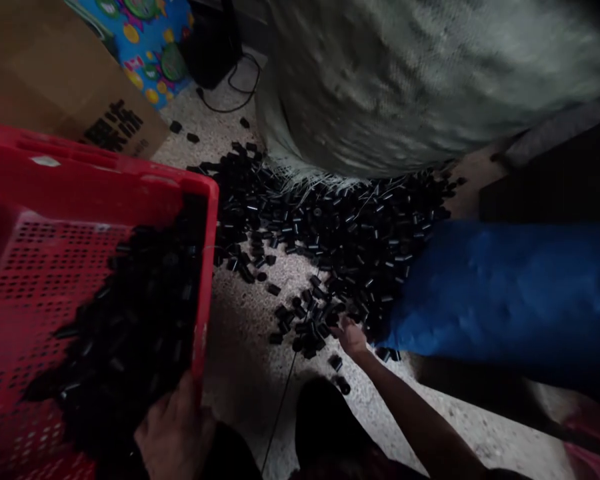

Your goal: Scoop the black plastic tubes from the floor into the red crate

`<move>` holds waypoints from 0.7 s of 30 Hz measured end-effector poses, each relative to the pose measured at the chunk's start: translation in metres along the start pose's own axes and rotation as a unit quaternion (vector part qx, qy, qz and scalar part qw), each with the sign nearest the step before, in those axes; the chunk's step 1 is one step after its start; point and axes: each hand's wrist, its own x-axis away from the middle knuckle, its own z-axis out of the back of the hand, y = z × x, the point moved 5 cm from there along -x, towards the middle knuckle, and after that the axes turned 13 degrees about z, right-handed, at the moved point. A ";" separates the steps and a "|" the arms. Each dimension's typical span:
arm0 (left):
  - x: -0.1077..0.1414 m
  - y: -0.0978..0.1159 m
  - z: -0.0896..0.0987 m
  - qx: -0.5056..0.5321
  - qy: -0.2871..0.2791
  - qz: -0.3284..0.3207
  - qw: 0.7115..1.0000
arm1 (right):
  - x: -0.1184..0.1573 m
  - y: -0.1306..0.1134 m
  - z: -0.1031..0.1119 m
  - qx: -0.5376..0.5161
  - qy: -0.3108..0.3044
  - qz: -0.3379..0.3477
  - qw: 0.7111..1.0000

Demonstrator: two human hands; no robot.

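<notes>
Small black cylindrical plastic pieces (pixel 325 227) lie in a wide heap on the speckled floor. A red perforated crate (pixel 209 267) stands at the left, with many more of these black pieces (pixel 145 320) piled against its right side. My left hand (pixel 173 427) grips the crate's near right rim, its fingers over the inside edge. At the near edge of the heap, my right hand (pixel 351 337) touches the black pieces. Its fingers are apart and point left into them; the fingertips are partly lost among the dark pieces.
A large pale woven sack (pixel 405 87) with a frayed edge rests behind the heap. A blue bag or cloth (pixel 510 293) lies at the right. Behind the crate are a cardboard box (pixel 55 73), a colourful printed bag (pixel 150 40) and a black cable (pixel 230 107). My dark-clothed knee (pixel 325 420) is in front.
</notes>
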 end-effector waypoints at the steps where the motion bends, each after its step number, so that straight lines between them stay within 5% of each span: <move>1: 0.000 -0.002 0.001 -0.004 0.004 -0.001 1.000 | -0.008 -0.004 0.001 0.011 0.004 0.001 1.000; 7: -0.004 -0.023 -0.003 -0.014 0.025 0.008 1.000 | -0.033 -0.008 -0.004 0.065 -0.027 0.026 0.997; 16: -0.006 -0.039 -0.009 0.009 -0.057 0.073 0.996 | -0.035 0.012 -0.033 0.218 -0.044 0.095 0.970; 21: -0.013 -0.063 -0.009 0.053 -0.048 0.063 0.995 | -0.039 0.011 -0.042 0.242 -0.044 0.122 0.961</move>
